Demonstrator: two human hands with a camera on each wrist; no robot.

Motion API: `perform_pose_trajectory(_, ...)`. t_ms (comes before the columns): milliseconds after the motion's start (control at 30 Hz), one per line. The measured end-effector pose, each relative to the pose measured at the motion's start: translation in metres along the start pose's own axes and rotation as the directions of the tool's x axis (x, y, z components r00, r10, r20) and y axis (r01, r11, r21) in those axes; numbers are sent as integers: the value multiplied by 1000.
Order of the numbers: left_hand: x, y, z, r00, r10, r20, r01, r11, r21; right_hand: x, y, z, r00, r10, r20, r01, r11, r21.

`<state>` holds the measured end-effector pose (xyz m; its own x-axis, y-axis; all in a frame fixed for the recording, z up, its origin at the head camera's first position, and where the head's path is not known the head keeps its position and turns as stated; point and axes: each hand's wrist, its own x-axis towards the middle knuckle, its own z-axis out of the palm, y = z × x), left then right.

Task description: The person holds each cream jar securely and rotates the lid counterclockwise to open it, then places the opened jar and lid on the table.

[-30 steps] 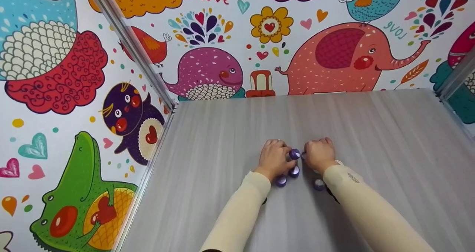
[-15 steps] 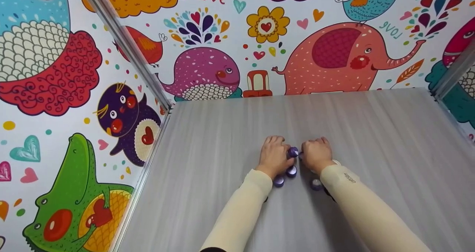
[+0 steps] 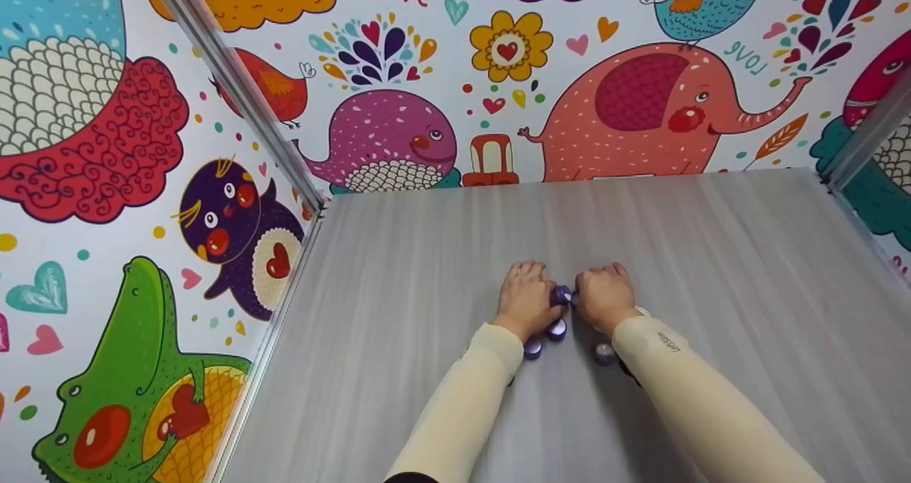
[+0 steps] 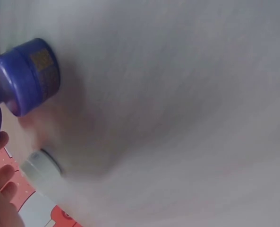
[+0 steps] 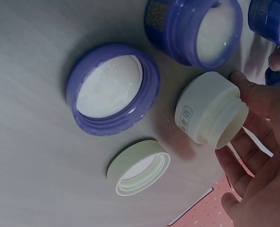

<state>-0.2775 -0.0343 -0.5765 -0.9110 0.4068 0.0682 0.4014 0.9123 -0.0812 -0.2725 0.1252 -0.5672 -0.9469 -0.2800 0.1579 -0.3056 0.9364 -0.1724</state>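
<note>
The left hand [image 3: 527, 299] grips a purple jar [image 3: 560, 296], positioned between both hands at the grey table [image 3: 427, 255]. The right hand [image 3: 605, 298] pinches a small purple piece [image 5: 277, 78], mostly hidden. Near its fingers are an uncapped white jar [image 5: 201, 106], open purple pot [image 5: 177, 38], upturned white lid [image 5: 139, 168] and purple lid [image 5: 110, 87].

"LOVE" marks the wall [image 3: 455, 63], "LetsSlim" the right sleeve [image 3: 712, 390].

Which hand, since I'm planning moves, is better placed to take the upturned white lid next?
Probably the right hand: its wrist view shows the white lid and open white jar close by, though it pinches a purple piece. The left hand, farther off, holds a purple jar.
</note>
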Motion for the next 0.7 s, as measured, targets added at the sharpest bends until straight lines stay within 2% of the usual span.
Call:
perform_pose_trajectory(300, 6, 3, 0, 997, -24, 73, 21, 999, 40, 1, 2, 2, 1000, 3, 12, -3, 1000, 21)
perform_pose_trajectory(567, 10, 2, 2, 992, -16, 124, 10, 999, 48, 1, 2, 1, 1000, 2, 22, -3, 1000, 30)
perform_pose_trajectory(700, 11, 2, 1, 986, -13, 169, 1, 998, 67, 1, 2, -1, 1000, -8, 19, 7, 1000, 11)
